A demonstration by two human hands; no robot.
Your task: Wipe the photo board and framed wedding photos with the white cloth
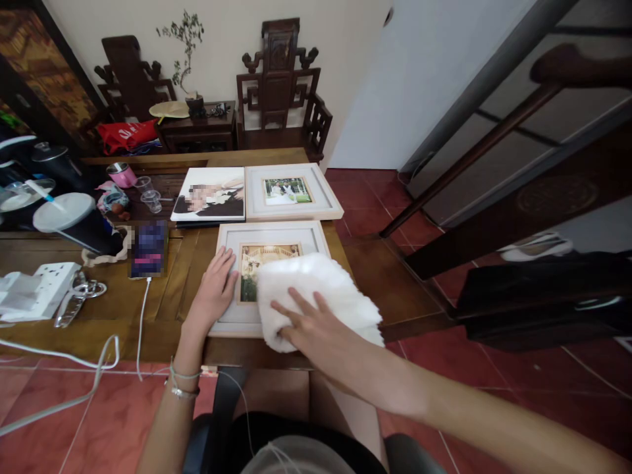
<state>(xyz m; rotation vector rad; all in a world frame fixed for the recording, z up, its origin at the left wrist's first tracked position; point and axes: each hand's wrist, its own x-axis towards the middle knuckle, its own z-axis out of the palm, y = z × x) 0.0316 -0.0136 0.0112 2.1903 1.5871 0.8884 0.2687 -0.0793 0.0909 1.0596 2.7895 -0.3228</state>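
Observation:
A framed photo (270, 257) with a pale wooden rim lies flat near the front edge of the table. My left hand (215, 283) rests on its left side, fingers stretched out together over the border. A folded white fluffy cloth (340, 289) covers the right part of the frame and hangs past its right edge. Pressed onto the cloth is my right hand (309, 322), fingers spread on top and thumb at the fold. Behind lie a second framed photo (291, 191) and a photo panel (212, 194), side by side.
Left on the wooden table (182, 296) are a phone (148, 249) on a white cable, a lidded dark cup (74, 220), a power strip (52, 286) and a clear hair claw (76, 299). Carved chairs (279, 79) stand behind; a dark wooden chair (474, 158) is at right.

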